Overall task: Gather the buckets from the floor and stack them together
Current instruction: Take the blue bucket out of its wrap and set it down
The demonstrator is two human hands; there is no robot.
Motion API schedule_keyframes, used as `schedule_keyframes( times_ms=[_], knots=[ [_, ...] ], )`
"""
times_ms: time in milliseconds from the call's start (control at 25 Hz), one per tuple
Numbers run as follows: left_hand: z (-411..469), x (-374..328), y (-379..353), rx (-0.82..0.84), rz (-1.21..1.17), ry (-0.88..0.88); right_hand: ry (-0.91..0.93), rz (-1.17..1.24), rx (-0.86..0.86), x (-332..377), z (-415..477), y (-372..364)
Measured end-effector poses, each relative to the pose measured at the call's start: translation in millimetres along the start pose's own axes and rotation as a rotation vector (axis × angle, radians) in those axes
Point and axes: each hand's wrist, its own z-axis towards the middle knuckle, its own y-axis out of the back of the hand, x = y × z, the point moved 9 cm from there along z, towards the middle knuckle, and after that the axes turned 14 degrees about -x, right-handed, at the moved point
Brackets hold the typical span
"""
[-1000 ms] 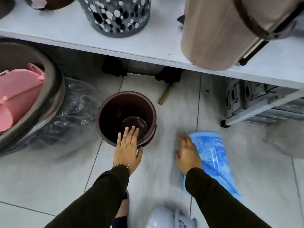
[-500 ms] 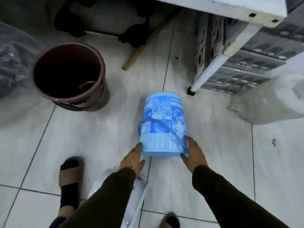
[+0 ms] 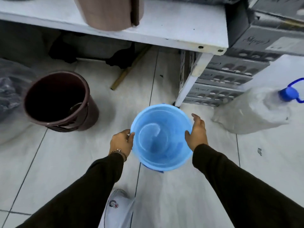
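A light blue bucket (image 3: 162,137) is upright between my hands, its mouth facing me. My left hand (image 3: 120,142) grips its left rim with thumb and fingers. My right hand (image 3: 196,130) presses flat against its right side. A dark brown bucket (image 3: 60,101) stands upright on the tiled floor to the left, well apart from both hands. Its handle hangs down along its front.
A white shelf (image 3: 164,27) runs across the top, with a tan bucket (image 3: 108,12) on it. Grey boxes (image 3: 227,79) are stacked by the shelf leg. A plastic-wrapped jug with a blue cap (image 3: 263,109) lies at right, clear plastic bags (image 3: 9,89) at left, a wooden stick (image 3: 130,69) under the shelf, a white object (image 3: 118,208) near my feet.
The blue bucket lay on its side on the floor; both hands have turned it upright and lifted it, mouth toward me. The brown bucket has stayed in place.
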Motion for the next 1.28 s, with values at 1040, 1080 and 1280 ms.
schedule_keyframes(
  times_ms=[1040, 1080, 1280],
  knots=[
    [-138, 21, 39, 0.444, 0.472, -0.721, 0.145, -0.300, 0.245, -20, -217, -19],
    [-157, 34, 31, 0.527, 0.525, -0.806, 0.108, -0.299, 0.274, -30, -238, -26],
    [-247, 126, -14, 0.860, 0.775, -1.154, -0.212, -0.227, 0.575, -109, -385, -112]
  ],
)
